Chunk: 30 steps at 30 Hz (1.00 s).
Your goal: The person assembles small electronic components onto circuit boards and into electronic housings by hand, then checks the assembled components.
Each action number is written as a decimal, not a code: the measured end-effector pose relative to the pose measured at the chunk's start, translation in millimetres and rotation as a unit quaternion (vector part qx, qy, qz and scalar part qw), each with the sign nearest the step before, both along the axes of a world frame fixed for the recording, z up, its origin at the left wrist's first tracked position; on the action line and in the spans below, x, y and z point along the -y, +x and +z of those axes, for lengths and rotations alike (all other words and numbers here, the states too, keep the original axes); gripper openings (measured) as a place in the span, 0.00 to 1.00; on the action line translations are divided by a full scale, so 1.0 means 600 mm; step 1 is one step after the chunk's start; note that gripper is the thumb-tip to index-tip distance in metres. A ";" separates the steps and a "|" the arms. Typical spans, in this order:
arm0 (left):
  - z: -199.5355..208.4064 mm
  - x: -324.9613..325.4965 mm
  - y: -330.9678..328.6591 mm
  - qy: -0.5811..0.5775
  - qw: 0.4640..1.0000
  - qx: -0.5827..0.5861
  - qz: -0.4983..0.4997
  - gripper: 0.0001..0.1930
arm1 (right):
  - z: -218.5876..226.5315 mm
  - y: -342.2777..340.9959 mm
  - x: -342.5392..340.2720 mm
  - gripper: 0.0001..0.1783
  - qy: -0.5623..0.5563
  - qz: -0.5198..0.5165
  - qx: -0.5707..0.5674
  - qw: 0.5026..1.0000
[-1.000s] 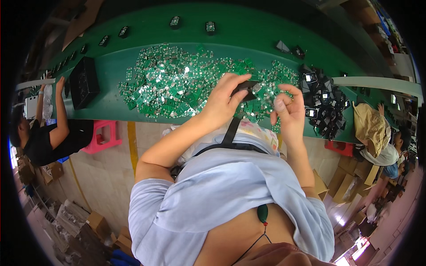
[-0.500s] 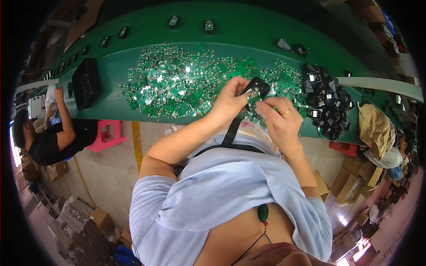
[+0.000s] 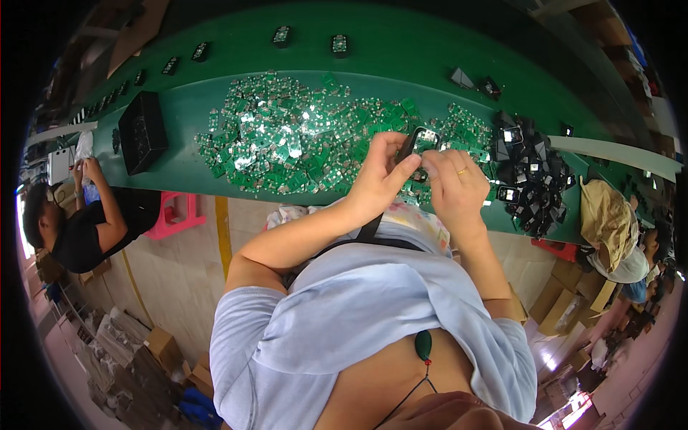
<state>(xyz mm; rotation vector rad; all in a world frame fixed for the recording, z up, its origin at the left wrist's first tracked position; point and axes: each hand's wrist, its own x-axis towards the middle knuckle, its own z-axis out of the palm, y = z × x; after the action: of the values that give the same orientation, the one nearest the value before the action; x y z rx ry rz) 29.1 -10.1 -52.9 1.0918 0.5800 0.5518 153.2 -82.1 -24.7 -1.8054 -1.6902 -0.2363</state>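
My left hand (image 3: 378, 175) is closed around a small black plastic housing (image 3: 409, 147), held tilted above the near edge of the green bench. A green circuit board (image 3: 427, 136) lies in the open face of that housing. At its near end are the bent fingertips of my right hand (image 3: 459, 185), closed together on the board and covering part of it. Just beyond and to the left of both hands spreads a wide heap of loose green circuit boards (image 3: 265, 136). To the right is a pile of black housings (image 3: 534, 172).
Housings with boards in them (image 3: 340, 46) stand spaced in a row on the far green belt (image 3: 401, 43). A black bin (image 3: 142, 132) stands at the left. Co-workers (image 3: 79, 222) sit on either side. Pale curved rails (image 3: 616, 147) cross the bench ends.
The circuit board, earlier held apart over the housing, now sits in its face. The housing has turned more upright, and my right hand has closed in on it.
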 end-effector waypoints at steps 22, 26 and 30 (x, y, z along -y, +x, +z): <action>-0.203 -0.178 0.234 0.076 0.978 -0.166 0.100 0.11 | -0.194 0.182 -0.137 0.25 -0.111 -0.208 -0.310 0.921; -0.311 -0.281 0.295 0.124 0.920 -0.350 0.125 0.15 | -0.295 0.302 -0.151 0.25 -0.192 -0.222 0.028 0.956; -0.295 -0.309 0.280 0.240 0.843 -0.480 0.037 0.15 | -0.285 0.312 -0.163 0.12 -0.239 -0.186 -0.011 0.953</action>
<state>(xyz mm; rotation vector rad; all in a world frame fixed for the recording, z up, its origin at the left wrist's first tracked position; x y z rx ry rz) 197.3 175.2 -230.1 1.8382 1.4122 0.1671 340.1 15.5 -195.7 -2.4737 -1.4609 0.0450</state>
